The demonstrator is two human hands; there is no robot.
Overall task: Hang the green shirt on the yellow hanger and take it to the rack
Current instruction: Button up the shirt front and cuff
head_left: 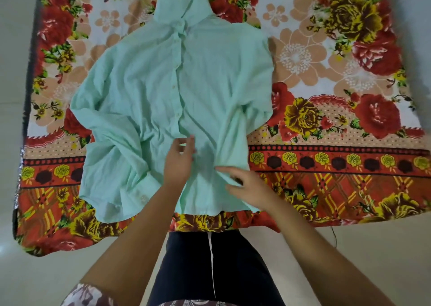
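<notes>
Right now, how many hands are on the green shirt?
2. The left hand is at the button strip low on the green shirt; the right hand is beside it, nearer the hem on the right. Whether either grips the cloth is unclear.

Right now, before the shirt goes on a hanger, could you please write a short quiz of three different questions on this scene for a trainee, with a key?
1. True or false: the green shirt lies on the floral bedsheet with its button front face down.
2. The shirt's collar points: A) toward the person, B) away from the person, C) to the person's left.
3. Fill in: the left hand and the right hand are nearer the shirt's ____ than its collar.

Key: 1 false, the buttons face up; 2 B; 3 hem.
</notes>
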